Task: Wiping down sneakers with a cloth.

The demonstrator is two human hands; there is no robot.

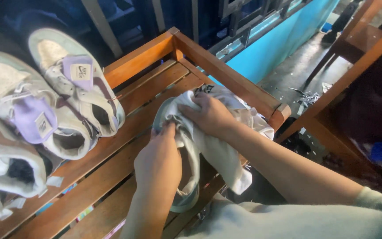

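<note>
While the left hand [158, 161] grips a pale sneaker [186, 194] at the slatted wooden bench's [124, 132] near edge, the right hand [208, 116] presses a crumpled white cloth [219, 152] onto it. Two more sneakers [56, 95] (lilac tongues, soft grey uppers) rest toward the far left corner.

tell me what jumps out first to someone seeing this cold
Two hands meet at the centre: the left hand grips a pale shoe lying on a slatted wooden bench, while the right hand presses a white cloth over it. At upper left, a pair of light sneakers with lilac tongues rests on the same bench.
</note>
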